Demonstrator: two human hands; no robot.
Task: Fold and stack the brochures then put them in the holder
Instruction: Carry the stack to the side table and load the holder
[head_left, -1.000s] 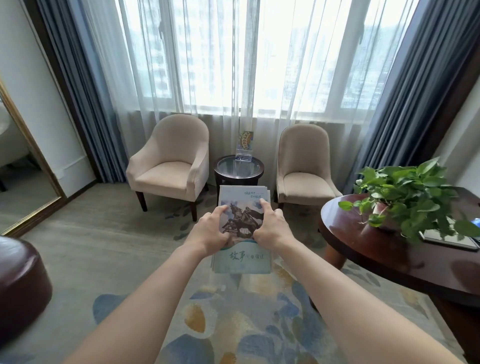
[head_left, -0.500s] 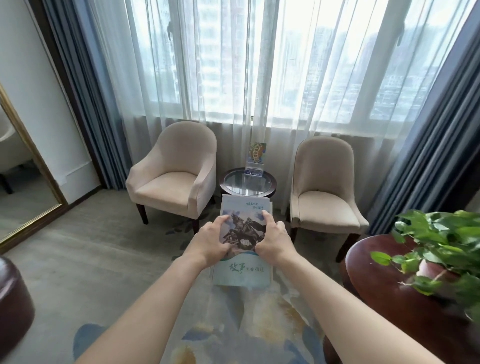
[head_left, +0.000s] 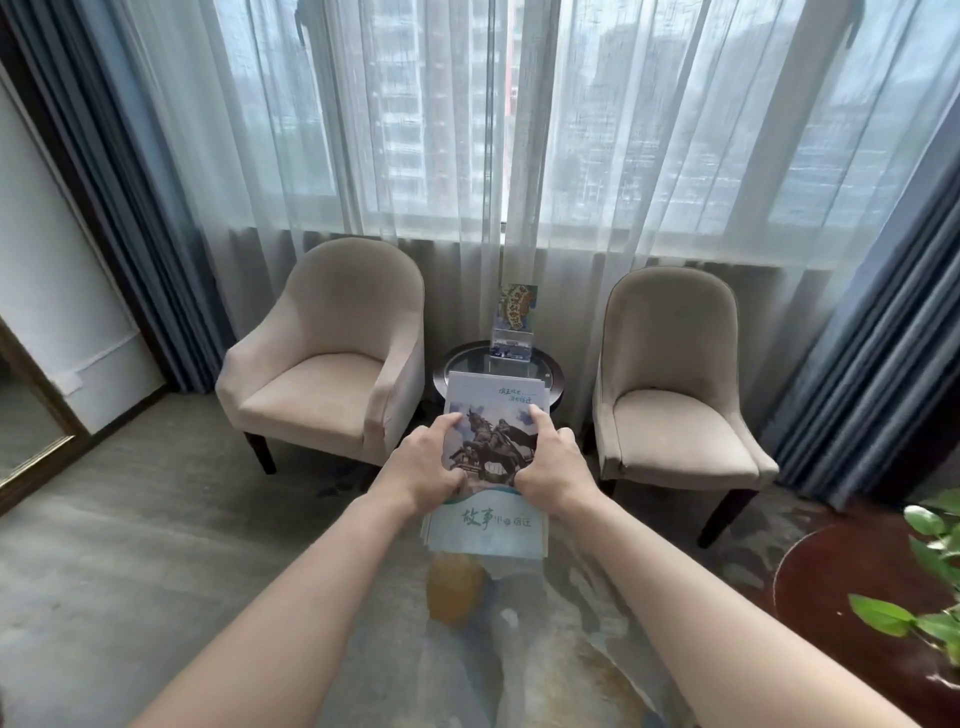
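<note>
Glossy paper fills the centre of the frame: a stack of brochures, cover up with a horse-and-rider picture, is held out in front of the person at arm's length. The left hand grips the stack's left edge with its thumb curled over the cover, and the right hand grips the right edge the same way; the fingers underneath are hidden. Several page edges show at the bottom corners, slightly fanned, so the stack looks gathered but not perfectly squared.

Folding and stacking appear done, and the step in hand seems to be carrying the stack to the holder. That clear holder stands just above the stack in the frame, on the round glass side table, and already has one colourful leaflet upright in it. The next move likely calls for tipping the stack upright, squaring its lower edge, and sliding it down into the slot behind or in front of that leaflet; loose corners could catch on the slot's lip.

Room to move is fair. The side table sits between the left armchair and the right armchair, leaving a narrow straight approach. A dark round table with a leafy plant crowds the lower right of the frame. Sheer curtains hang directly behind the holder.
</note>
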